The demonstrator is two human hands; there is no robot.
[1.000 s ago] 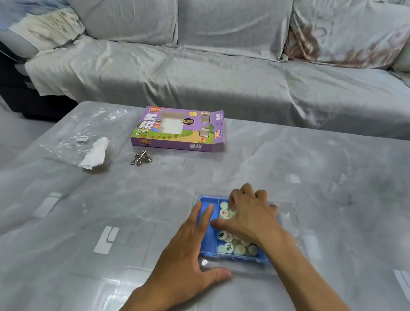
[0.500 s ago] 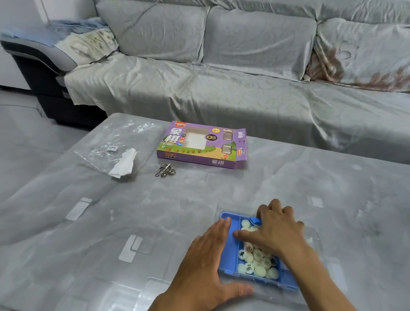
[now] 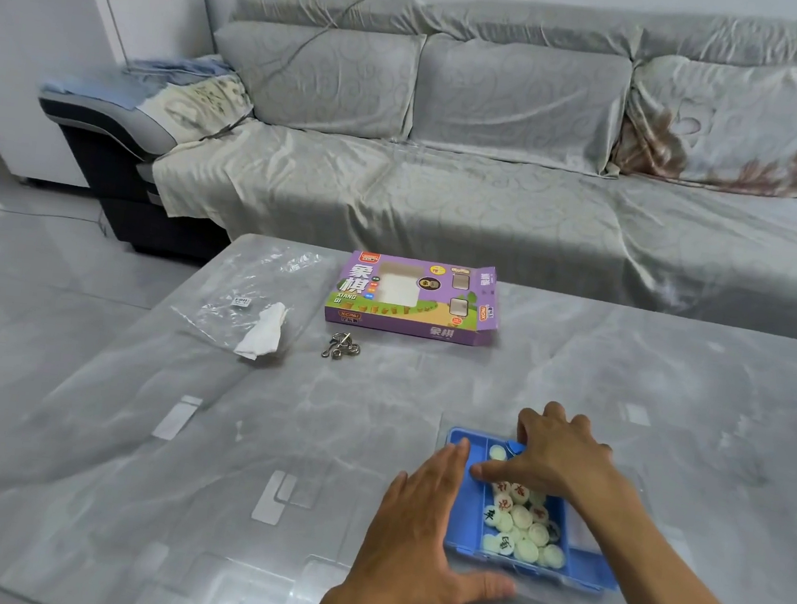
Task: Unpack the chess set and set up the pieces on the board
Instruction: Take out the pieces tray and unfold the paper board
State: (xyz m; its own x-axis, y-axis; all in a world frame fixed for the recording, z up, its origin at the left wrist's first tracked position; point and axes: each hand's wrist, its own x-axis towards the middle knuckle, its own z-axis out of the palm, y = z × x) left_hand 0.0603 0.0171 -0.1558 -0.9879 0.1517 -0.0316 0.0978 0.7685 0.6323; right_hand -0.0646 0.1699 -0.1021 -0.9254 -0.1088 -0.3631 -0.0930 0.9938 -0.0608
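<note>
The blue tray [image 3: 592,570] sits on the bench [image 3: 125,445], close to the person, and it is full of round pale chess pieces [image 3: 521,528] with red and dark signs on them. The left hand [image 3: 416,539] lies flat beside the tray, its straight fingers along the tray's left wall and its thumb along the near edge. I think it rests there so the light tray will not slide or tip. The right hand [image 3: 554,458] reaches over the far end of the tray with its fingers bent down among the pieces. It looks like it wants to pick some up, but the hand hides its own fingertips, so I cannot tell if it has one yet. The two hands are close together, one on each side of the same tray. The purple box [image 3: 411,300] the set came in lies open farther back on the bench. Left of it are a clear plastic bag [image 3: 246,281] with a white crumpled paper [image 3: 263,332] on it, and some little metal rings [image 3: 340,347]. No board shows clearly yet, so setting up has not begun.
</note>
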